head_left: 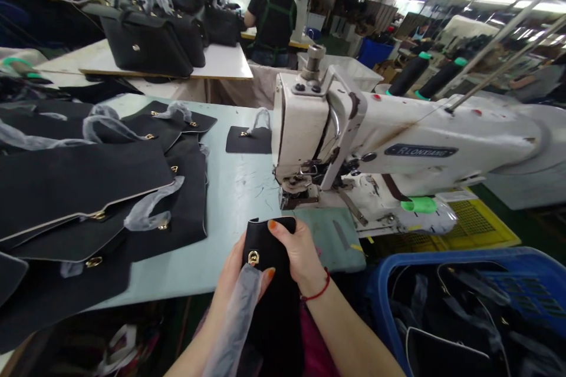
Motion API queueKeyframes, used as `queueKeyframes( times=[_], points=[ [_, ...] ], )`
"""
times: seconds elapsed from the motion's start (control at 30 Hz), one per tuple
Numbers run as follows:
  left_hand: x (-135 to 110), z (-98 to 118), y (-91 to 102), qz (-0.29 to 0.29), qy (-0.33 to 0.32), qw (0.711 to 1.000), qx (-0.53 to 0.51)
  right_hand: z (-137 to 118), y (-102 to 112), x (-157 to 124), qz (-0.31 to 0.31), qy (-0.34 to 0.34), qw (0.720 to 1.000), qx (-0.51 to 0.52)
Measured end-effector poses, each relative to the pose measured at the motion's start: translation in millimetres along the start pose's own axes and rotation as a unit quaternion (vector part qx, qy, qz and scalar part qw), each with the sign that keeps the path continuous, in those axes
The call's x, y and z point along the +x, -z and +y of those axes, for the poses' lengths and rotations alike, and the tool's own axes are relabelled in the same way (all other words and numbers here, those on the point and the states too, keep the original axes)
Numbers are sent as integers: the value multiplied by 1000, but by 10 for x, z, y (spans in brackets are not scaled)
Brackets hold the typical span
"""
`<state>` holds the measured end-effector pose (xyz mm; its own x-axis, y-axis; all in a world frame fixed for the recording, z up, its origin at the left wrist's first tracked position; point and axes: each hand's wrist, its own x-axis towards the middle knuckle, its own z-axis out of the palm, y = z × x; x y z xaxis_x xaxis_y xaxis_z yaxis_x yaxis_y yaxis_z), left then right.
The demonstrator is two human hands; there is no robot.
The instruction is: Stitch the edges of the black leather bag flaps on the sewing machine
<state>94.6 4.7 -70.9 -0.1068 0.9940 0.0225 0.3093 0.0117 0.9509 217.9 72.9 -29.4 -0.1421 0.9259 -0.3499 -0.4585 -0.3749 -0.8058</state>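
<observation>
A black leather panel (pixel 270 300) with a gold ring fitting (pixel 253 257) and a plastic-wrapped strap (pixel 239 318) stands upright at the table's near edge. My right hand (pixel 300 253) grips its top right corner, thumb and forefinger pinched round it. On the left, my left hand (pixel 230 280) holds the panel's other side, mostly hidden behind the strap. Just beyond the panel is the needle area (pixel 295 184) of a white sewing machine (pixel 398 141).
Several black panels with wrapped straps (pixel 101 188) are stacked on the pale table (pixel 239 188) at left. One small panel (pixel 248 139) lies behind. A blue crate (pixel 464 306) of pieces sits at right. Finished bags (pixel 145 41) stand on a far table; a person (pixel 272 12) works beyond.
</observation>
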Motion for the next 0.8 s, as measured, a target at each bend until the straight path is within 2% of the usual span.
queueKeyframes(
  times=[0.1, 0.17, 0.23, 0.37, 0.43, 0.5, 0.57, 0.63, 0.7, 0.8],
  points=[
    [0, -44, -43, -20, 2, 1000, -17, 107, 21, 64, 76, 3, 997, 20],
    [0, -61, -66, -20, 14, 998, -56, 122, 74, 82, 84, -1, 996, 11],
    [4, -58, -82, 3, 28, 995, -100, 94, 146, 51, 42, -7, 999, -5],
    [41, -84, -57, 58, 40, 990, -119, 44, 310, -127, -121, -51, 989, -68],
    [74, -158, 42, 45, 21, 995, -81, 69, 389, -208, -146, -55, 984, -87],
    [119, -238, 228, -7, -14, 999, -29, 108, 456, -248, -120, -39, 989, -76],
    [183, -259, 471, -30, -45, 998, 21, 134, 502, -249, -89, -32, 994, -55],
    [279, -175, 686, -8, -68, 996, 65, 137, 523, -232, -73, -40, 995, -56],
    [402, 1, 781, 4, -99, 988, 115, 128, 522, -222, -73, -43, 993, -88],
    [591, 287, 654, -39, -142, 976, 161, 126, 503, -237, -92, -22, 985, -146]
  ],
)
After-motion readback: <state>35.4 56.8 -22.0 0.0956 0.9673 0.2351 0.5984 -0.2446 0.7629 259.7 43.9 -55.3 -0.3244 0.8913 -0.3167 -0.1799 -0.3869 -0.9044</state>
